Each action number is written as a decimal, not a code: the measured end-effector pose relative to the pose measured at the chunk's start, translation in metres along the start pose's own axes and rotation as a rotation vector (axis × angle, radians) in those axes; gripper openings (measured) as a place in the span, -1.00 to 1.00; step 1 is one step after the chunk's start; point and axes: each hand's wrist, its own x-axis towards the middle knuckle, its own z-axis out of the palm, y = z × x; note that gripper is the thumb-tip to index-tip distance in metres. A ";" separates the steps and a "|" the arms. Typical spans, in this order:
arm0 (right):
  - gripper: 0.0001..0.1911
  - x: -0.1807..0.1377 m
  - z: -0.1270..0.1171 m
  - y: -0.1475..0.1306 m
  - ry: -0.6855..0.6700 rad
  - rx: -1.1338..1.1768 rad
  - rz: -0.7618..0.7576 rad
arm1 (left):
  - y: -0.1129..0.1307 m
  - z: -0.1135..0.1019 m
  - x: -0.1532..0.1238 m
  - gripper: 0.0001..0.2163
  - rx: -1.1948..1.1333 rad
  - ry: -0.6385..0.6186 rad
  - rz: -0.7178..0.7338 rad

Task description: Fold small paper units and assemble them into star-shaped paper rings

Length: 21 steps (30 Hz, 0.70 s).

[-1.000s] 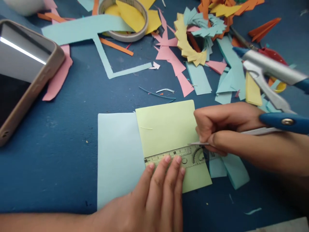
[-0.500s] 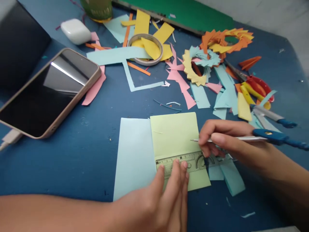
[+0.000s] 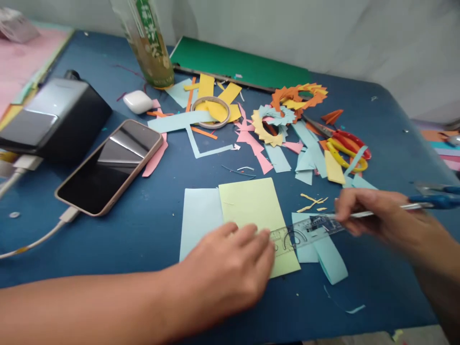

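Note:
My left hand (image 3: 230, 268) lies flat with fingers together on the lower part of a pale green paper (image 3: 251, 203), touching the near end of a clear ruler (image 3: 305, 231). The green paper overlaps a light blue paper (image 3: 199, 215). My right hand (image 3: 373, 213) is closed around blue-handled scissors (image 3: 431, 201), gripping them by the blades, and its fingers also pinch the far end of the ruler, which is tilted across the green paper's right edge.
A phone (image 3: 109, 167) on a cable and a black box (image 3: 53, 117) lie at the left. A bottle (image 3: 145, 40), white case (image 3: 138, 101), tape roll (image 3: 212, 111), folded paper rings (image 3: 269, 125), red-yellow scissors (image 3: 347, 148) and several paper scraps fill the back of the blue table (image 3: 108, 239).
The view has tilted up and pulled back. My right hand moved right off the green paper and took the ruler's end, swinging it askew. My left hand slid up over the ruler's near end.

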 end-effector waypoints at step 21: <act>-0.48 -0.020 0.008 0.002 0.016 -0.950 -0.672 | -0.044 -0.052 0.031 -0.68 -0.576 -0.434 -0.903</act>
